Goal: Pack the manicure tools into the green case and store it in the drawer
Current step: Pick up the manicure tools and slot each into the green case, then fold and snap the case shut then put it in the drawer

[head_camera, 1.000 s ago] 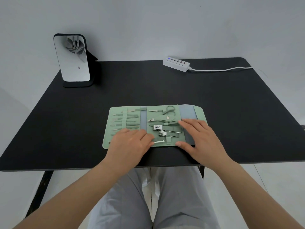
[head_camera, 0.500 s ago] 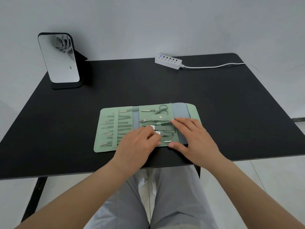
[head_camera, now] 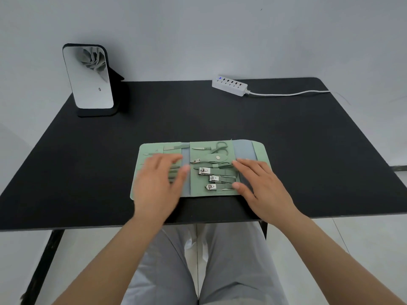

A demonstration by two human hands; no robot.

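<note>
Green case [head_camera: 258, 150] lying unfolded near the front edge of the black tabletop [head_camera: 286, 133], nail clippers [head_camera: 204, 171] and scissors [head_camera: 220, 146] strapped inside, left hand [head_camera: 158, 186] blurred, grip spread over its left panel, right hand [head_camera: 262, 188] flat, grip spread on its right panel.

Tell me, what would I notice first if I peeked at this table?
Right in the middle near the front edge lies an open green case with shiny nail clippers and scissors tucked inside. The left hand lies over its left side and the right hand rests flat on its right side. At the back left stands a mirror, and at the back a white power strip.
</note>
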